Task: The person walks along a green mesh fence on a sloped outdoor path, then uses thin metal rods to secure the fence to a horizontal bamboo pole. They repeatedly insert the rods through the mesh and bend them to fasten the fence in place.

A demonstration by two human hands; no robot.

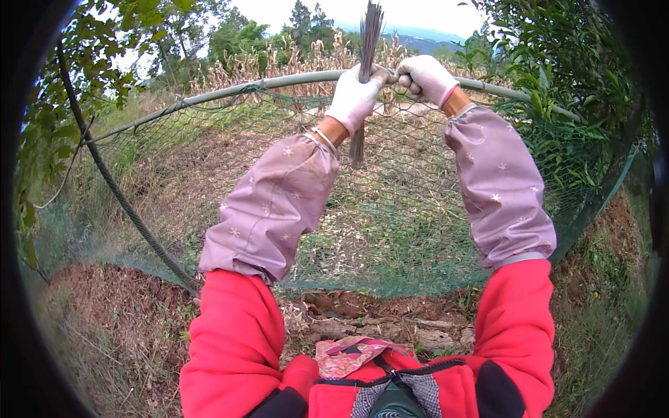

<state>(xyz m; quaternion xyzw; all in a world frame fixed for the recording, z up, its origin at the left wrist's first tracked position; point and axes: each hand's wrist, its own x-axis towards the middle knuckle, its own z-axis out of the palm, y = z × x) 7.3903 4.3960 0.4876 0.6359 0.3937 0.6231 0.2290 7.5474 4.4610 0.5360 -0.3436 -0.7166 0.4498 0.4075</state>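
Both my hands wear white knitted gloves and are raised at a long pale pole (300, 79) that spans the view. My left hand (354, 97) is closed round a bundle of thin dark wire-like strands (371, 38). The bundle stands nearly upright, its top above the pole and its lower end (357, 150) hanging below my wrist. Beside it, my right hand (426, 78) is curled into a pinch by the pole; whatever lies between its fingers is too small to make out. A green mesh net (230, 160) hangs from the pole under both hands.
A dark thick rope (125, 191) slants down at the left. Leafy branches (582, 70) crowd the right side. Behind the net lie dry plant litter and dried corn stalks (320, 59). Below its lower edge is a reddish earth bank (125, 299) with old wood (390, 333).
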